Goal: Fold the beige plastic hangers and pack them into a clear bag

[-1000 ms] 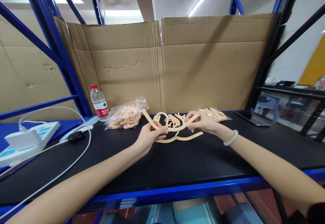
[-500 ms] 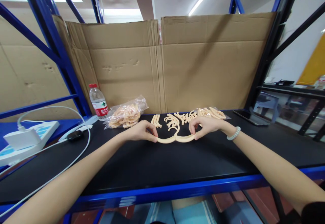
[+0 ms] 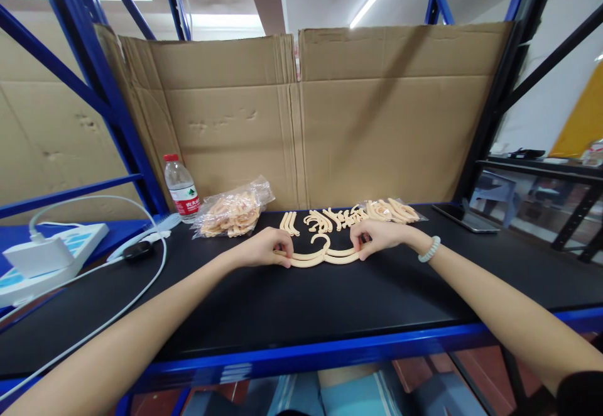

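A cream-coloured clothes hanger (image 3: 325, 257), with a curved hook at its middle, lies low over the black table, its hook pointing away from me. My left hand (image 3: 271, 247) pinches its left end between thumb and fingers. On the other side, my right hand (image 3: 374, 239) grips the right end the same way. Just beyond the hanger lie loose hook pieces (image 3: 318, 221), several curved arm pieces (image 3: 289, 223) side by side and a row of small cream parts (image 3: 346, 217). The fingertips cover both ends of the hanger.
At the back left stand a water bottle (image 3: 181, 190) and a clear bag of cream parts (image 3: 233, 210). Another bag (image 3: 394, 210) and a dark tablet (image 3: 465, 218) lie back right. A power strip (image 3: 80, 246) with white cables is at left. Cardboard (image 3: 396, 120) walls the back.
The hanger has tilted flatter, so its hook now lies lower and two curved edges show on each side. Both hands keep their hold, almost in place.
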A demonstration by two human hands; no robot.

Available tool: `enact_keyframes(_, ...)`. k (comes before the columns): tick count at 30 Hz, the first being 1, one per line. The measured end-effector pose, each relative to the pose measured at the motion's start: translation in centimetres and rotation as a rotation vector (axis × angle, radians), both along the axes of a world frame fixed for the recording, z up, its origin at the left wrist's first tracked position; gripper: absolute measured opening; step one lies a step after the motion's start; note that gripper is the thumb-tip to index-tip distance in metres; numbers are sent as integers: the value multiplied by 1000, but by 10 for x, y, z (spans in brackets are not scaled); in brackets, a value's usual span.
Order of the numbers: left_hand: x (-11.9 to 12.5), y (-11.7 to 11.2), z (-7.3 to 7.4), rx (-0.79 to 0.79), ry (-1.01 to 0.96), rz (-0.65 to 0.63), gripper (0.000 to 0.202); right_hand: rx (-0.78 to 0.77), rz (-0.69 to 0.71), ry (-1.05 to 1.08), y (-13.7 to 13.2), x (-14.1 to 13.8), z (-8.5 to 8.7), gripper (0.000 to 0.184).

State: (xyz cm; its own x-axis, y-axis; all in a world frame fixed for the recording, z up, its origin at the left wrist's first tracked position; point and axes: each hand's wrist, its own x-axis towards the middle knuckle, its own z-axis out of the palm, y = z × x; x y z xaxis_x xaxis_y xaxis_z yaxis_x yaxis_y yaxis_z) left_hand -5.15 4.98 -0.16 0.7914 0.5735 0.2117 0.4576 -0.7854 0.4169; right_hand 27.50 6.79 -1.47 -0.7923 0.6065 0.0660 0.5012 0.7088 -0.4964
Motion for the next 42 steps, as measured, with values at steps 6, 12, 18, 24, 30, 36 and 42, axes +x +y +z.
enact_keyframes(6,-4,5,-4,-34,58,59,21,-9,-50,13,2,0,-2,23)
enact_keyframes(12,-5,3,4,11,20,101,30,62,-98,29,-2,5,12,22)
enact_keyframes(18,-12,17,-1,-27,-130,305,24,198,-365,242,8,17,12,28)
enact_keyframes(24,-18,31,-16,2,-132,403,21,244,-419,234,18,19,-1,21)
enact_keyframes(30,-18,34,-21,74,-89,444,24,257,-442,274,24,11,-13,14)
enact_keyframes(36,-18,44,-27,274,6,385,29,321,-435,256,36,-19,-16,11)
enact_keyframes(42,-18,49,-35,302,8,343,24,358,-451,114,58,-63,-8,12)
